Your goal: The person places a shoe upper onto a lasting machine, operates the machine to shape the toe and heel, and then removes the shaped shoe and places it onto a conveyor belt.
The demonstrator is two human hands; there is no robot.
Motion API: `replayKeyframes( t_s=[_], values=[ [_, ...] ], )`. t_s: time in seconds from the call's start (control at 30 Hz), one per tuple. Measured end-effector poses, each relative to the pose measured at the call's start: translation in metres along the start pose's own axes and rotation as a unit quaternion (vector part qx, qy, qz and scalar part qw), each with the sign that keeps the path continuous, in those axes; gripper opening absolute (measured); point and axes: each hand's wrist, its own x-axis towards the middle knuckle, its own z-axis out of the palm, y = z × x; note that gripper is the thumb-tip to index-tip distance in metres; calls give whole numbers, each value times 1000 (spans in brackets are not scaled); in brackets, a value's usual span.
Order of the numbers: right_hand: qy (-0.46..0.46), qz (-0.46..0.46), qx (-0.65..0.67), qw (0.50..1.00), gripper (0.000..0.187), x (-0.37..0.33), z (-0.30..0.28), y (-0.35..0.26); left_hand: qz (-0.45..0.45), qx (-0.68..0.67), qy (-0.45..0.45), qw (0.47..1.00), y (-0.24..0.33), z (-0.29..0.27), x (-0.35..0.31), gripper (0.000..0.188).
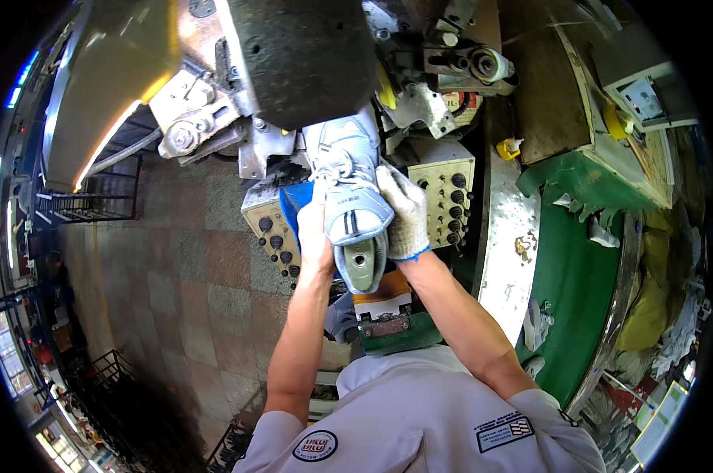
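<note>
Both hands clamped on light-blue laced sneaker upper on grey-green plastic last (348,185): bare left hand (313,232) gripping left side, right hand (405,213) in white knit glove with blue cuff wrapped round right side. Shoe held toe-up, toe end tucked under dark rough block of machine head (305,55), last's heel end toward person's chest. Beige control panel with black knobs (449,197) just right of glove, second knob panel (271,232) left of bare hand. Green-topped bench (577,260) further right.
</note>
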Motion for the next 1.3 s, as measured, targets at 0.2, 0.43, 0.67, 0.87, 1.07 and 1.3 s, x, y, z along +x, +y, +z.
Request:
replayKeyframes(
  t_s=[0.2, 0.43, 0.67, 0.87, 1.07, 1.3],
  values=[
    [5, -118, -156, 981, 33, -11, 3, 8, -34, 45, -1, 998, 20, 1, 1, 51],
    [19, -26, -31, 999, 33, -15, 8, -5, -52, 51, 14, 997, 18, 2, 0, 50],
    [4, 61, 56, 997, 40, -5, 1, 0, -34, 57, 29, 997, 4, 3, 1, 51],
    [-45, 49, -49, 997, 43, 4, -18, -1, 27, 61, 31, 997, -14, 13, 3, 48],
    [-46, 53, -39, 997, 34, 11, -19, -5, 84, 110, -22, 990, -29, 3, 10, 48],
    [-45, -46, -100, 993, 36, 7, -18, -3, 99, 120, -49, 987, -32, -5, 12, 48]
  ],
)
